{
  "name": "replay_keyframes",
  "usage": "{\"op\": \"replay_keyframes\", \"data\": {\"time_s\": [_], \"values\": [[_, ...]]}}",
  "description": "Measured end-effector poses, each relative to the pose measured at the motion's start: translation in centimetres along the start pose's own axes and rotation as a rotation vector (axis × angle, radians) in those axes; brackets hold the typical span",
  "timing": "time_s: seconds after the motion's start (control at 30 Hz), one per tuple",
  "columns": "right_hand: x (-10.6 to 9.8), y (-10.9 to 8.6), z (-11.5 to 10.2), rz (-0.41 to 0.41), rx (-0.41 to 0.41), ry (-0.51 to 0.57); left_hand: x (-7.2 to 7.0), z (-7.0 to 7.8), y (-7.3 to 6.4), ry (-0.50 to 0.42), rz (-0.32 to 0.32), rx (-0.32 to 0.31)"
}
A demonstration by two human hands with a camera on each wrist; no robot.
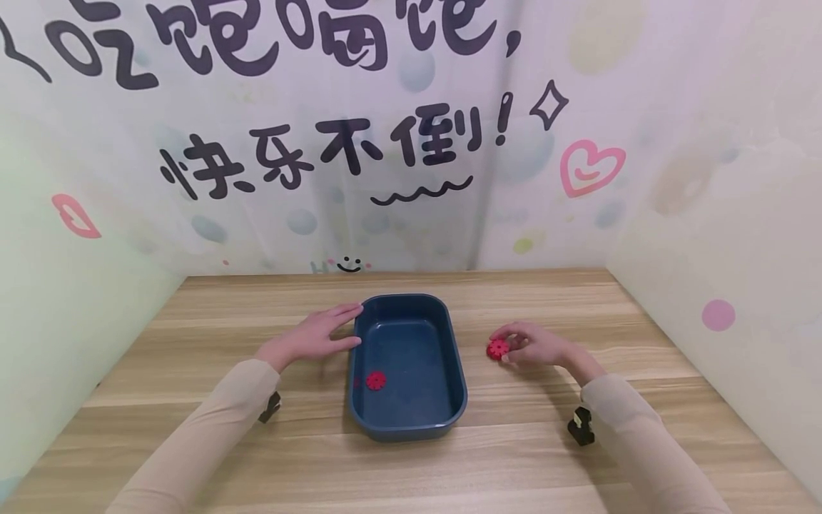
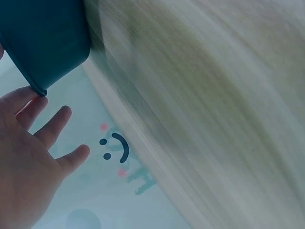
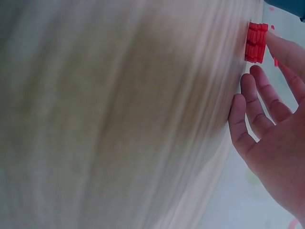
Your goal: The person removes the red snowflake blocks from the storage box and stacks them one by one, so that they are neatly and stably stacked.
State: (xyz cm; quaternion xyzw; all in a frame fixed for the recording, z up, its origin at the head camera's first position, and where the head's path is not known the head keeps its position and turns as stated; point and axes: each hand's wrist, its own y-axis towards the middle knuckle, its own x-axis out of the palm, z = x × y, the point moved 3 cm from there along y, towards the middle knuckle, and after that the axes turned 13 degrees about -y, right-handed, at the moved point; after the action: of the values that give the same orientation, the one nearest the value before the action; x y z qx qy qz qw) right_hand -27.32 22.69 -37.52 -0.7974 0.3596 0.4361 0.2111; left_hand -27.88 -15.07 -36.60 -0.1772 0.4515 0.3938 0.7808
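Observation:
A blue rectangular bin [image 1: 411, 428] stands mid-table with one red notched disc [image 1: 375, 380] lying on its floor. My left hand [image 1: 316, 335] rests at the bin's left rim, fingers spread and fairly straight; in the left wrist view the fingertips [image 2: 39, 91] meet the rim. Right of the bin, my right hand [image 1: 536, 345] has thumb and index finger about a red notched disc [image 1: 499, 348]. The right wrist view shows a short stack of red discs [image 3: 256, 43] on the table, with the pinched disc edge-on just above, partly covered by the thumb. The other right fingers are loosely bent.
The wood-grain table [image 1: 289, 464] is enclosed by a printed back wall [image 1: 411, 235] and pale side walls. Dark wrist-worn devices sit under each forearm, one by the right sleeve [image 1: 623, 414].

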Motion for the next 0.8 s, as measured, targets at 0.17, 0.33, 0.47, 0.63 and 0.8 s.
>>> {"op": "replay_keyframes", "data": {"time_s": [0.17, 0.33, 0.47, 0.63, 0.8], "values": [[0.5, 0.3, 1.1, 0.009, 0.005, -0.013, 0.0, 0.0, 0.0, 0.002, 0.0, 0.001], [1.1, 0.6, 3.0, 0.009, 0.016, -0.024, 0.0, -0.1, 0.0, 0.002, -0.002, -0.004], [1.2, 0.7, 3.4, 0.004, 0.021, -0.009, 0.0, -0.2, 0.0, -0.002, -0.003, -0.008], [1.1, 0.7, 3.2, 0.003, 0.021, -0.011, 0.0, -0.2, 0.0, 0.0, -0.002, -0.007], [1.2, 0.7, 3.2, 0.006, 0.021, -0.021, 0.0, -0.1, 0.0, 0.002, -0.002, -0.005]]}}
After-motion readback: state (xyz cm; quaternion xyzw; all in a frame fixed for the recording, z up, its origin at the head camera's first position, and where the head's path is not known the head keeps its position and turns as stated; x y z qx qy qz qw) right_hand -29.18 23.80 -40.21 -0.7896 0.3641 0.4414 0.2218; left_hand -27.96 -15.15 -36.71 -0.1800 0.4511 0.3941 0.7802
